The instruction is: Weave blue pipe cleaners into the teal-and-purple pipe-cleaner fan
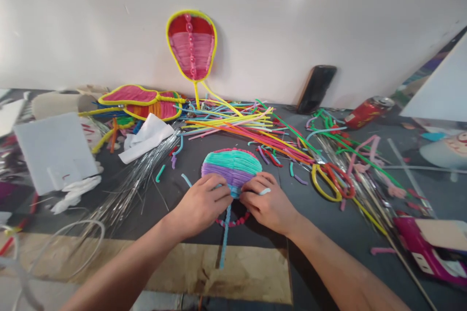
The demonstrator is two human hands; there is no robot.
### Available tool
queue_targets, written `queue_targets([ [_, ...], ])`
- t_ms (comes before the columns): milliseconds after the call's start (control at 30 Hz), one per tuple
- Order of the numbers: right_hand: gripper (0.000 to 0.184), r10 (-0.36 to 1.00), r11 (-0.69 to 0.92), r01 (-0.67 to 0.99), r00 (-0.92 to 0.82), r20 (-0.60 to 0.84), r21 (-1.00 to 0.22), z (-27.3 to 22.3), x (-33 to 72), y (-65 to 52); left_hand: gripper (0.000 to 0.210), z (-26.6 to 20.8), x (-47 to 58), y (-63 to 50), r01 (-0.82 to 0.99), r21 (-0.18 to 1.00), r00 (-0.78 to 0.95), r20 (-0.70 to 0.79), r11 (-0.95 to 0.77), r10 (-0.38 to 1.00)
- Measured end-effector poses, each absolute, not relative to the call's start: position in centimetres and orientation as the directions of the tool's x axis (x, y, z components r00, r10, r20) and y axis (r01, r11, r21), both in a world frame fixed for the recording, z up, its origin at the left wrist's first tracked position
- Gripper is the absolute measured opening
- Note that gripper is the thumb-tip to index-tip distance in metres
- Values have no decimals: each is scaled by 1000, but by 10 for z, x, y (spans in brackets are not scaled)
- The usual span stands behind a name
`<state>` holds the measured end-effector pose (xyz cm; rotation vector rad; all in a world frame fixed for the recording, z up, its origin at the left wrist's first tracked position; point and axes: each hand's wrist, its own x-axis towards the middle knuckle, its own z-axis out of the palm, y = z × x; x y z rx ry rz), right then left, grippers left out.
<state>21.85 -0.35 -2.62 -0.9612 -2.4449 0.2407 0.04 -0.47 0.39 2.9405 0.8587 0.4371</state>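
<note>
Between my hands is a rounded pipe-cleaner piece [232,162] with turquoise, purple and blue bands and a pink edge along its top. A twisted light blue stem [225,238] runs down from it toward me. Below my fingers a pink pipe-cleaner loop [239,222] shows. My left hand [205,202] has its curled fingers on the piece's lower left side. On the lower right side, my right hand [268,201] pinches it close to the blue band. The fingertips of both hands are partly hidden.
Behind lie many loose pipe cleaners [233,119]. A pink-and-yellow pipe-cleaner piece [192,51] leans on the white wall. At right are scissors [332,182], a phone [316,88], a red can [368,111] and a magenta tool [423,248]. Silver wires [134,180] lie left.
</note>
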Motion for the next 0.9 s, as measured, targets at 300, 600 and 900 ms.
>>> queue_targets([
  [300, 11, 744, 668, 583, -503, 439, -463, -9, 233, 0, 26, -5, -3, 1, 512, 230, 772, 299, -828, 561],
  [600, 12, 732, 585, 734, -294, 615, -346, 13, 255, 2, 29, -8, -3, 2, 511, 251, 752, 334, -822, 569],
  [900, 26, 702, 654, 756, -591, 398, -31, 12, 226, -32, 24, -8, -2, 2, 512, 231, 763, 321, -827, 561],
])
